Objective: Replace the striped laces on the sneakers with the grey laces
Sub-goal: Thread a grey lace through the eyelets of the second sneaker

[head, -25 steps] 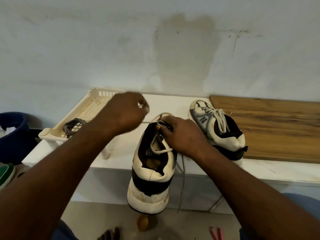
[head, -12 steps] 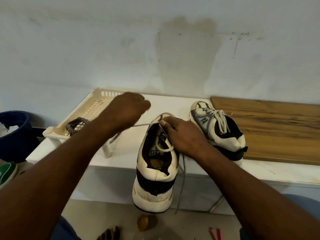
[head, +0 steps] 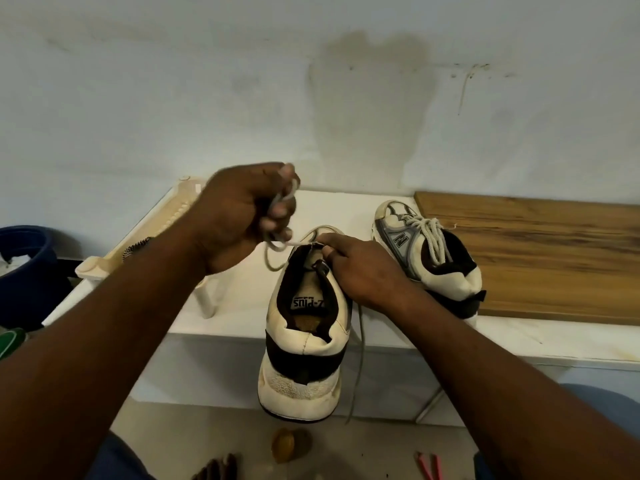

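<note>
While the left hand [head: 239, 220] grips the bunched grey lace [head: 281, 202], the right hand [head: 360, 271] pinches it at the white-and-black sneaker [head: 304, 344], whose heel overhangs the white bench [head: 249, 306] at its near edge; pull leftward steadily, avoiding twists.

White bench [head: 239, 296]; on it rack [head: 100, 268], laced sneaker [head: 450, 282], wooden board [head: 536, 254]

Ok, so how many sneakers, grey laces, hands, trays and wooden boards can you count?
Sneakers: 2
Grey laces: 2
Hands: 2
Tray: 1
Wooden board: 1
Total: 8
</note>
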A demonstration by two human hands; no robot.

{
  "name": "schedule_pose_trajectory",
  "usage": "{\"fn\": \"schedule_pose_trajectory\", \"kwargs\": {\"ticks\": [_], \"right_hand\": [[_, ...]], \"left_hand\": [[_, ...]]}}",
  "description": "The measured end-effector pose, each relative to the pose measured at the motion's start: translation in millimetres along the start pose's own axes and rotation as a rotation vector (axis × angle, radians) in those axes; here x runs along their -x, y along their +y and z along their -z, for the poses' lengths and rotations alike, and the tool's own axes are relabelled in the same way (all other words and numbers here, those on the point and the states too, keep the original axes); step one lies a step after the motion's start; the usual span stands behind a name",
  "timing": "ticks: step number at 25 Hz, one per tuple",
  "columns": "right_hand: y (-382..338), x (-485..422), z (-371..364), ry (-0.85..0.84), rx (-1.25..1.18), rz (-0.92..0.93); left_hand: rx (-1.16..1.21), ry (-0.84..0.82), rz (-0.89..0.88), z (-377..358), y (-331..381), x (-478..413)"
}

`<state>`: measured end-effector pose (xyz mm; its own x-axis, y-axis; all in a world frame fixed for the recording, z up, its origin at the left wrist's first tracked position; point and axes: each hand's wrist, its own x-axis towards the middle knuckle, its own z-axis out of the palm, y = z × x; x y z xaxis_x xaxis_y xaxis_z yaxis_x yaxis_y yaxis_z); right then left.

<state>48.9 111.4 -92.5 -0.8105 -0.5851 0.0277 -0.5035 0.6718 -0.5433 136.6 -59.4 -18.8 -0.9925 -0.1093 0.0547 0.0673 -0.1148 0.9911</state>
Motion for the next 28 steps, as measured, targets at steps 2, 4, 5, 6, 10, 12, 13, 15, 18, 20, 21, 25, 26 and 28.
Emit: {"fn": "schedule_pose_trajectory", "kwargs": {"ticks": [2,4,5,6,10,12,13,15,18,20,21,25,26,28], "right_hand": [[0,-1,1,-0.005,-0.001,-0.003],[0,-1,1,-0.003,0.003,-0.003],[0,-1,0,-0.001,0.009,-0.003],[0,-2,0,0.003,0.021,-0.002],[-1,-1,-3,0.013,0.033,0.012],[-3,0,-4,0.026,0.039,0.031],[-3,0,-5,0.032,0.048,0.038],[-3,0,-5,0.038,0.064,0.036],[-2,-2,-5,0.030,0.083,0.022],[-2,-4,-6,0.029,0.056,0.024],[-2,-3,-4,0.042,-0.007,0.024],[3,1,12,0.200,-0.092,0.014],[4,2,16,0.187,0.009,0.003],[6,4,19,0.104,0.158,-0.055]], "left_hand": [[-0.231,0.127,0.090,4,6,-4],[-0.788,0.280,0.191,13,-6,-10],[-1.023,0.286,0.197,16,-17,-11],[-1.165,0.234,0.198,16,-28,-12],[-1.210,0.140,0.076,4,-39,-13],[-0.835,0.024,0.078,5,-25,-8],[-0.643,-0.086,0.092,7,-16,-4],[-0.493,-0.214,0.107,15,-5,3],[-0.619,-0.124,0.190,20,-4,3],[-0.759,-0.054,0.286,18,-8,0],[-0.785,-0.010,0.328,16,-11,0],[-0.731,0.154,0.302,7,-26,-6],[-0.780,0.166,0.287,5,-30,-8],[-0.862,0.173,0.263,0,-39,-12]]}}
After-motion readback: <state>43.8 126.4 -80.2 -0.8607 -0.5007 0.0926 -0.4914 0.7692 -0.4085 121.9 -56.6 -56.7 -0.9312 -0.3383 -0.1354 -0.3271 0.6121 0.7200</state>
